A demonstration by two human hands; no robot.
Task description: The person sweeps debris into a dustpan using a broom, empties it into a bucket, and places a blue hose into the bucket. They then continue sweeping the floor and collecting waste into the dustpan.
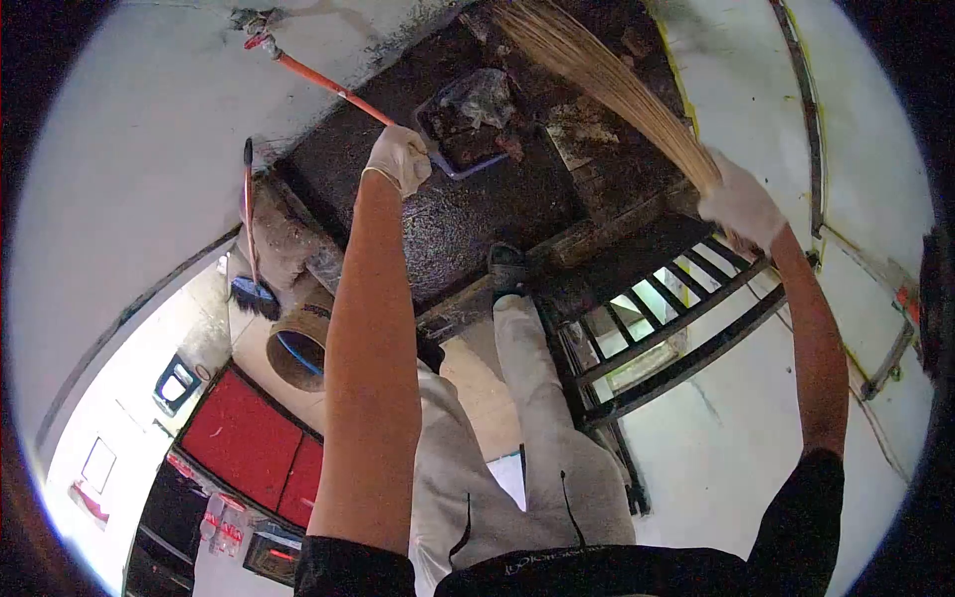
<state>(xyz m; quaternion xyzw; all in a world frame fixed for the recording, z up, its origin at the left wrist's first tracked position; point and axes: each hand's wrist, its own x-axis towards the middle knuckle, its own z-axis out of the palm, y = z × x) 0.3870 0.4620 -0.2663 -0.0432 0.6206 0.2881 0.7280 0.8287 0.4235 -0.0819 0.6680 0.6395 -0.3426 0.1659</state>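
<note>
My left hand, in a pale glove, is closed on the rim or handle of a blue-edged dustpan. Debris and a crumpled clear plastic bag lie in the dustpan, which rests over the dark, wet-looking floor. My right hand, gloved too, grips the bound end of a long straw broom. Its bristles reach up and left to the top of the view, near scattered dirt and broken pieces.
An orange hose runs from a wall tap towards my left hand. A brush leans at the left beside a round tube. Black metal railing stands at lower right. My foot is at the ledge.
</note>
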